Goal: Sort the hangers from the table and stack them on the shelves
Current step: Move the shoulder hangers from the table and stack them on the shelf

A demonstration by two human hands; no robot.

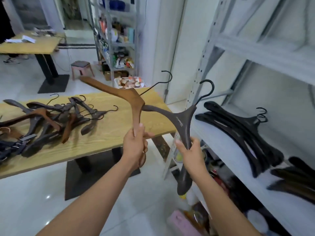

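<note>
Left hand [136, 147] wrapped round the lower arm of the brown hanger [134, 101]. Right hand [190, 154] grips the lower arm of the dark hanger [184, 118]. Both are in the air with hooks toward 1 o'clock, the dark one's far arm passing behind the brown. Hanger pile [51, 120] at 9 o'clock on the worktop [105, 133]. Black hanger stack [238, 132] at 3 o'clock on the shelf [221, 159].

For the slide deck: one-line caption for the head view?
Left hand holds a brown hanger, right hand a dark hanger, between the table pile and the shelf stack.
</note>
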